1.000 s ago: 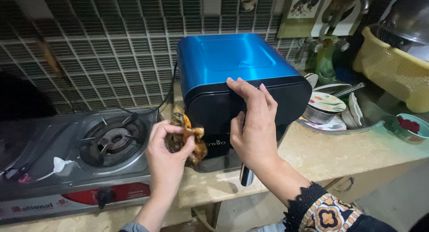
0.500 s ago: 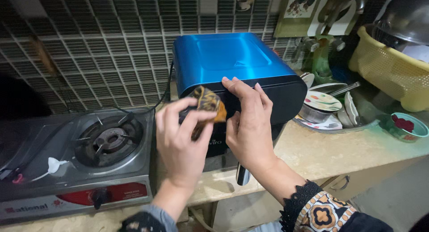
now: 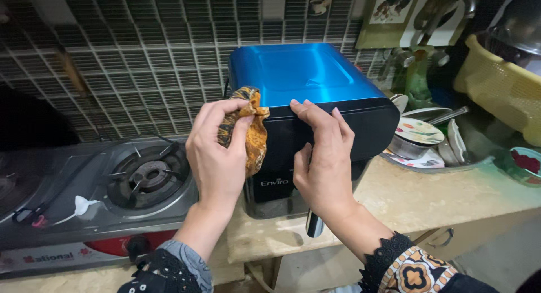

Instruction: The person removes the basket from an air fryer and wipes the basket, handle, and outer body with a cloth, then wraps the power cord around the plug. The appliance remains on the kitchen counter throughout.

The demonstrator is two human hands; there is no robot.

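The 2 hands cover most of the air fryer's black front, so its controls can't be seen. The patterned cloth is bunched in the left hand, half hidden. The yellow basket and gas stove get cut off by the frame edges. Dishes in the sink overlap, hard to count.

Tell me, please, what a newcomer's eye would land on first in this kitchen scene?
Most likely the shiny blue-topped appliance with a black front, standing mid-counter against the tiled wall. The left hand presses an orange patterned cloth to its upper left front corner, while the right hand lies flat on the black front. A gas stove sits to the left, and a sink of dishes to the right.
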